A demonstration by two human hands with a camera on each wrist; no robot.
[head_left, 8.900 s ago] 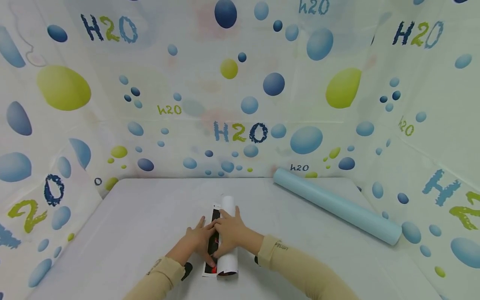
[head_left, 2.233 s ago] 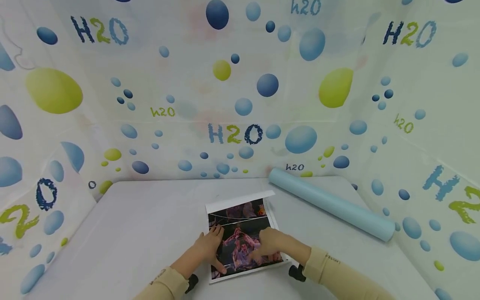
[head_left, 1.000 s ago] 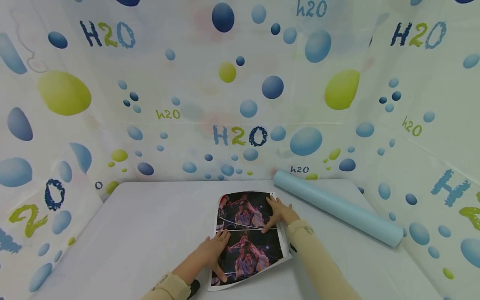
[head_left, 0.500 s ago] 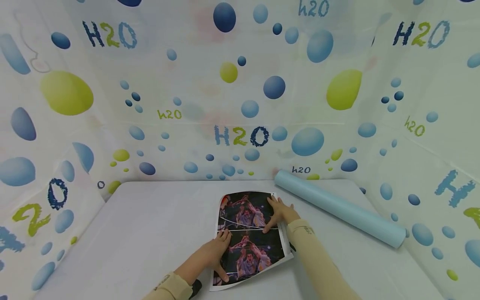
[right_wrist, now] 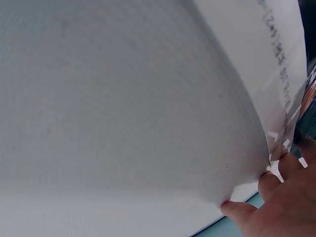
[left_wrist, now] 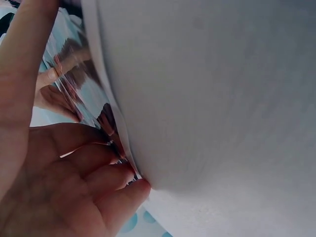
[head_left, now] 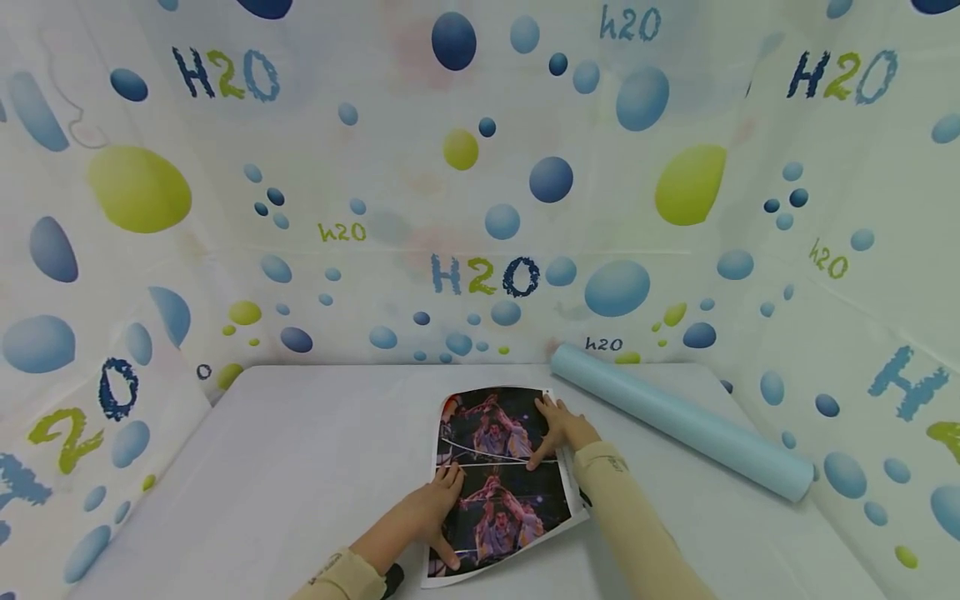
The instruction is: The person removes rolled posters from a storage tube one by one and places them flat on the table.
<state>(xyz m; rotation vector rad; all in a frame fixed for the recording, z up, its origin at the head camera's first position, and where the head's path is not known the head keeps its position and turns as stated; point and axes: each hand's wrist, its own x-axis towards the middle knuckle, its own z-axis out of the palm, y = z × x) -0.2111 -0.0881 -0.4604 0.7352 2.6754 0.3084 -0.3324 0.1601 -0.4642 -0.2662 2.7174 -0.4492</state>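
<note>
A glossy photo print, bearing two dark concert-like pictures one above the other with white borders, lies unrolled on the white table. Its near edge and near right corner curve slightly up off the surface. My left hand rests with fingers spread on the print's near left part; in the left wrist view its fingertips touch the table beside the print's edge. Near the far right corner, my right hand presses the right border, fingers spread. The right wrist view shows the white underside of the lifted edge with printed marks.
A long light-blue roll lies slantwise on the right side of the table. Behind and at both sides hangs a white curtain patterned with coloured drops and H2O lettering.
Earlier the print was a narrow roll under both hands, then partly unrolled with its far end curled. Now it is spread out, my right hand having moved to its far right. The last second is nearly still.
</note>
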